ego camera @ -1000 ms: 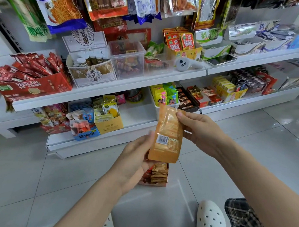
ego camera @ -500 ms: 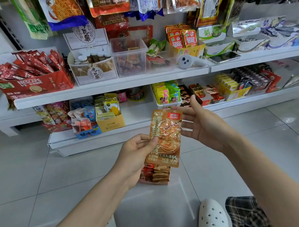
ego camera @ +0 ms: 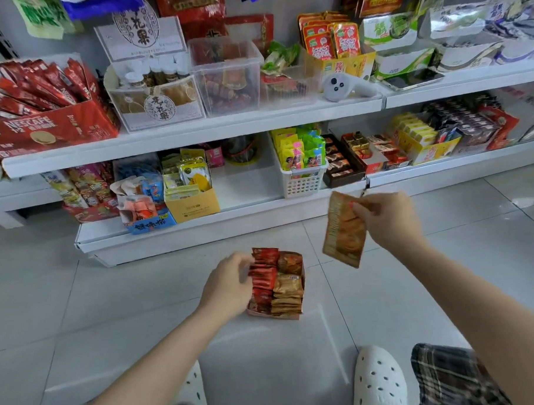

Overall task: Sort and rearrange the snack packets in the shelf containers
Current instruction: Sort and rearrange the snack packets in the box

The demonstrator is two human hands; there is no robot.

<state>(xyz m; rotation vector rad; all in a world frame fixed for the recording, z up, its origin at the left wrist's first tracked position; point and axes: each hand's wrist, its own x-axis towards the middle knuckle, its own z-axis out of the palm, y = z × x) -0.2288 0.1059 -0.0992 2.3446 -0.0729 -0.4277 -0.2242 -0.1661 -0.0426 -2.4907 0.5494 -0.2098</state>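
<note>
- Blur softens most of what I see, so the print on the packs along the shelves (ego camera: pixel 201 132) stays unreadable apart from the big red coffee-stick box (ego camera: pixel 48 125) at far left, which the frame edge cuts off.
- Fingers of my left hand (ego camera: pixel 227 284) curl against the left side of the small box (ego camera: pixel 274 283) on the floor tiles (ego camera: pixel 102 302), touching its red packets; the fingertips are smeared and hidden behind the back of the hand, so I cannot tell whether they grip a packet or only rest there.
- That box sits just in front of the bottom shelf, holding two rows of packets standing on edge: dark red ones on the left, golden-brown ones on the right. Its own walls are nearly covered by the packets, with only a pinkish base edge showing.
- My right hand (ego camera: pixel 387 221) pinches the top corner of one orange-brown snack packet (ego camera: pixel 344 233) in the air, above and to the right of the box, apart from it. The packet hangs tilted, flat and glossy, with a ridged strip down its left edge; its label is too blurred to read.
- Bottom right, my white clog (ego camera: pixel 380 388) and plaid shorts (ego camera: pixel 453 391) are cut by the frame.
</note>
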